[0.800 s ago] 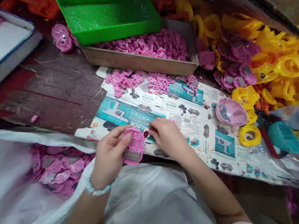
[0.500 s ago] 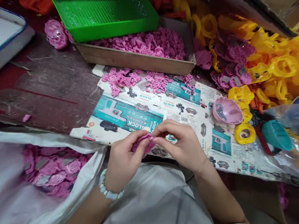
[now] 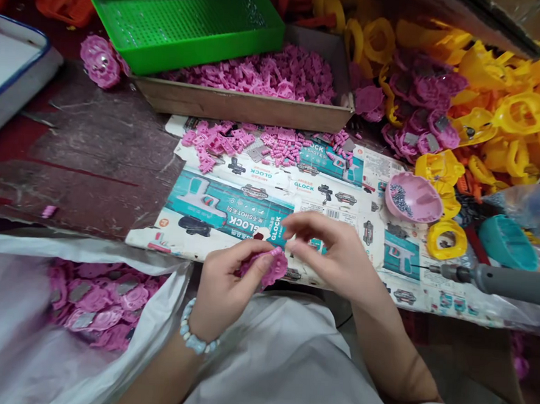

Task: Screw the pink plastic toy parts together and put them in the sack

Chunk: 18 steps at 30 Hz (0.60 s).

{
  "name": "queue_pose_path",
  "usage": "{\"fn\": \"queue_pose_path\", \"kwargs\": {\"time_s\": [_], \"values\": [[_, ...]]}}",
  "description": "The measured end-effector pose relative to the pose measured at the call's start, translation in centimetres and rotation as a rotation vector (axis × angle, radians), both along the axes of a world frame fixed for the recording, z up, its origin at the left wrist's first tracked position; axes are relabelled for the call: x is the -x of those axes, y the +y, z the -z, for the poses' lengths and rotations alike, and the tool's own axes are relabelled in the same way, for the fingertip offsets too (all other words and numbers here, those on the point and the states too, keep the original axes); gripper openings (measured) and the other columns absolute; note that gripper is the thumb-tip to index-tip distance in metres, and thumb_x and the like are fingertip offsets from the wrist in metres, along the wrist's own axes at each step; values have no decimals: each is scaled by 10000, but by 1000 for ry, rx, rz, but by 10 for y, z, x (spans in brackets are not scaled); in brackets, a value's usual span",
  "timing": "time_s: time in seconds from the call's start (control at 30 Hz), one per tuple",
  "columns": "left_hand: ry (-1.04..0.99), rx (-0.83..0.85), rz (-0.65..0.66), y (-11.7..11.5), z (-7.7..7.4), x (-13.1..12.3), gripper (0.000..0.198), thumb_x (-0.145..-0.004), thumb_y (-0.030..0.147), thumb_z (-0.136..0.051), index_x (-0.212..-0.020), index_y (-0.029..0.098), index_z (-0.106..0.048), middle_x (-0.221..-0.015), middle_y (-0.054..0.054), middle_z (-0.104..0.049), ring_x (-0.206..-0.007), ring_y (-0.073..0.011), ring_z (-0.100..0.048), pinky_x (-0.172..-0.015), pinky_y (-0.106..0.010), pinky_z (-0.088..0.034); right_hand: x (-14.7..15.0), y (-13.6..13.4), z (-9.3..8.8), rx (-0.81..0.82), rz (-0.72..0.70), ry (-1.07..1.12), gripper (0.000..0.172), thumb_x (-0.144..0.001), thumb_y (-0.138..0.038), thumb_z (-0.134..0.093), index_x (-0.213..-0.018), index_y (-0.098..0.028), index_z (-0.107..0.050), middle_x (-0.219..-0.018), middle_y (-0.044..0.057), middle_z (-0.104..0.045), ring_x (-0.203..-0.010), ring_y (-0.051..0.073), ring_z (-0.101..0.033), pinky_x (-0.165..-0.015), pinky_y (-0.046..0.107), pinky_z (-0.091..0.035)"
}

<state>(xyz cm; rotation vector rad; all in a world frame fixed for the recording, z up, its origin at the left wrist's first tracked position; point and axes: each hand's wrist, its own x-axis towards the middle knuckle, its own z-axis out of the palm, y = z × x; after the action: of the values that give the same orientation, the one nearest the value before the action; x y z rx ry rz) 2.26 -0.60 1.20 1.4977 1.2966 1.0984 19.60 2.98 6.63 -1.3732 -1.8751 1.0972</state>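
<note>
My left hand (image 3: 226, 288) is closed round a pink plastic toy part (image 3: 270, 266), held over the near edge of the printed cardboard sheet (image 3: 233, 209). My right hand (image 3: 335, 255) sits just right of the part, its fingers curled and pinched together close to it; what they pinch is too small to see. Loose small pink pieces (image 3: 219, 143) lie on the cardboard's far side. A white plastic bag (image 3: 24, 333) at my left holds several finished pink parts (image 3: 94, 301).
A cardboard box (image 3: 243, 106) full of pink pieces carries a green tray (image 3: 185, 20). Pink and yellow parts (image 3: 500, 100) are heaped at right. A pink bowl (image 3: 412, 198) holds screws. A grey electric screwdriver (image 3: 498, 280) and a teal cup (image 3: 508, 241) lie at right.
The pink part has turned in my left hand and dropped slightly. My right hand has drawn a little away from it. The grey screwdriver has come into view at right.
</note>
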Motion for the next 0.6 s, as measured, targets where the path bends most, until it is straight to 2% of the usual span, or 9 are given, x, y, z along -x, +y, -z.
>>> {"fn": "queue_pose_path", "kwargs": {"time_s": [0.07,0.17,0.37,0.43,0.5,0.6], "values": [[-52,57,-47,3,4,1,129,-830,248,-591,-821,172,-695,-737,-3,-711,-607,-108,-635,-566,-171,-492,-11,2,7,-129,110,-157,110,-840,-206,-593,-949,-199,-609,-912,4,-654,-796,129,-594,-747,268,-482],[-143,137,-90,6,8,-1,128,-804,267,-607,-806,172,-692,-699,-3,-702,-584,-115,-627,-527,-177,-489,-22,4,24,-229,119,-411,116,-814,-161,-601,-926,-190,-613,-955,43,-642,-930,200,-580,-837,348,-462],[-204,228,-106,10,5,-11,123,-765,264,-614,-767,158,-677,-609,4,-671,-506,-103,-580,-453,-165,-454,-24,10,55,-390,127,-491,198,-842,-120,-542,-1018,-168,-620,-1163,103,-606,-1087,240,-536,-947,393,-444],[-223,231,-113,12,4,-14,129,-757,269,-618,-764,154,-677,-608,2,-672,-506,-101,-578,-460,-165,-460,-25,15,57,-403,89,-499,214,-854,-102,-519,-1036,-155,-620,-1143,106,-626,-1065,243,-544,-939,401,-451],[-244,244,-107,14,2,-16,135,-753,272,-619,-760,151,-678,-625,-5,-679,-518,-105,-587,-472,-167,-469,-26,16,54,-394,70,-502,166,-854,-103,-528,-973,-153,-633,-1031,97,-657,-972,235,-572,-867,383,-480],[-279,293,-82,17,2,-19,155,-747,291,-624,-753,146,-679,-649,-15,-691,-541,-115,-610,-486,-172,-483,-24,9,42,-407,129,-388,61,-831,-147,-606,-885,-171,-619,-887,59,-648,-847,189,-597,-764,323,-499]]}}
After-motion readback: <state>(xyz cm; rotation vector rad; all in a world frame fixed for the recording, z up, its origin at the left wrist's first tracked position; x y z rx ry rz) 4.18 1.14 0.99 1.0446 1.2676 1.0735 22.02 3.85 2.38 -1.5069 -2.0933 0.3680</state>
